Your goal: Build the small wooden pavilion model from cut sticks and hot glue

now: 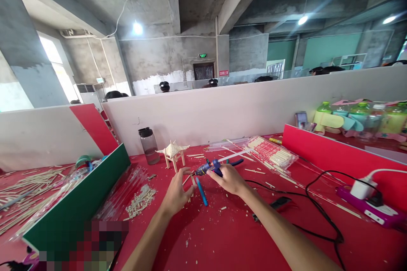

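Hands near each other below frame centre: right hand (231, 179) wrapped around glue gun (205, 168); left hand (177, 194) curved around small wooden sticks (192, 180), firmness of grip cannot be told. Red table (197, 243) across lower frame. Bagged sticks (274, 155) right of centre. Gun's nozzle pointing left, near small wooden sticks. Roofed stick model (173, 150) upright, left of centre. Blue rod (201, 192) lying between hands.
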Available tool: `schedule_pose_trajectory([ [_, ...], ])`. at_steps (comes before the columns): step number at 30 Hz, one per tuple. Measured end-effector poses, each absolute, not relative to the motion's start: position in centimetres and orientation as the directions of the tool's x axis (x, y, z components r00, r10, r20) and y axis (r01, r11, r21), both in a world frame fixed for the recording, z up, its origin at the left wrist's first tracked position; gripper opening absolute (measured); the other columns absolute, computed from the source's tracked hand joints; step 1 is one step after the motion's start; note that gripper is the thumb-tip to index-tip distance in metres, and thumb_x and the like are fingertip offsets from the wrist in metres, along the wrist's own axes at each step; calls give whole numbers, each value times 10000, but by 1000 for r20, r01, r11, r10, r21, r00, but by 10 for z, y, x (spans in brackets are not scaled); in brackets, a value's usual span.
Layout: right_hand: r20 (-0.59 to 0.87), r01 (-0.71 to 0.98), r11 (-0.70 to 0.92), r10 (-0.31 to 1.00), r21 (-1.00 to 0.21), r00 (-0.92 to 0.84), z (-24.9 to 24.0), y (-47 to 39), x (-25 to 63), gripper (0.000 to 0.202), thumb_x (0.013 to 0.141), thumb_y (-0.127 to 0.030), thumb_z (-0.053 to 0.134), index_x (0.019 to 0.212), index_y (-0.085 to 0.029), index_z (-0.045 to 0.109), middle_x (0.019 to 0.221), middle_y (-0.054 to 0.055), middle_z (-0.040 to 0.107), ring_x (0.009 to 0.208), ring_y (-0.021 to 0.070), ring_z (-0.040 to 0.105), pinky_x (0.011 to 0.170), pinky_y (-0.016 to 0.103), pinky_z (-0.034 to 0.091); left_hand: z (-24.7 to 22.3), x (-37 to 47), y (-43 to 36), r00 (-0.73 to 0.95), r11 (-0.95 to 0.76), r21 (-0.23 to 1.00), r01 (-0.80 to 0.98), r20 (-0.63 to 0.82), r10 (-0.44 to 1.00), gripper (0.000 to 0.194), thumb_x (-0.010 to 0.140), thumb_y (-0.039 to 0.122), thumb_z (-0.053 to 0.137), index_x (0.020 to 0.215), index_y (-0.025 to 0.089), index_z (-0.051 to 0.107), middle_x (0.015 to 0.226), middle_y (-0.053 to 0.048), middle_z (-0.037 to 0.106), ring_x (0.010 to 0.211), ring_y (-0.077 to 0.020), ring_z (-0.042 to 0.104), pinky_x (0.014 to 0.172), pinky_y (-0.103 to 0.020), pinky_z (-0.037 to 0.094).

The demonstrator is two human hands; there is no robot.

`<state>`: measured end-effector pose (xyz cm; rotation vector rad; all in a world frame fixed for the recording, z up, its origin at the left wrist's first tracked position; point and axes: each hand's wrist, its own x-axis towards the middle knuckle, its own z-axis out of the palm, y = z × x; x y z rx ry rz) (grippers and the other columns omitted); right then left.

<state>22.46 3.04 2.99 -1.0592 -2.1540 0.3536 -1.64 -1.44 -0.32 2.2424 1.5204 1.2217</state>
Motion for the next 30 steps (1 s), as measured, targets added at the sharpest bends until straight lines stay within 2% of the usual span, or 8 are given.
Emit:
schedule_pose_trajectory([
  [15, 481, 584, 637, 768, -503, -423, 32, 29, 225, 489, 949, -560, 433, 626, -203, 521, 609, 28, 601, 605, 171, 561, 606, 264, 314, -4, -18, -15, 161, -468, 537, 702, 520, 839, 453, 857, 309, 637, 1268, 271, 451, 1270, -76, 609, 1227, -261, 565, 1055, -449, 436],
  [24, 439, 581, 651, 759, -489, -480, 33, 30, 228, 500, 944, -573, 444, 615, -201, 509, 581, 9, 563, 574, 152, 528, 592, 254, 298, -3, -19, -13, 133, -452, 541, 709, 527, 840, 429, 857, 353, 644, 1240, 263, 474, 1271, -75, 610, 1218, -271, 584, 1028, -437, 464],
  [30, 433, 581, 648, 762, -493, -482, 36, 28, 229, 484, 939, -574, 456, 633, -204, 518, 595, 13, 571, 585, 160, 532, 595, 257, 304, -3, -18, -14, 136, -449, 550, 704, 516, 846, 418, 878, 356, 622, 1255, 265, 466, 1274, -85, 607, 1202, -275, 593, 1021, -470, 474],
])
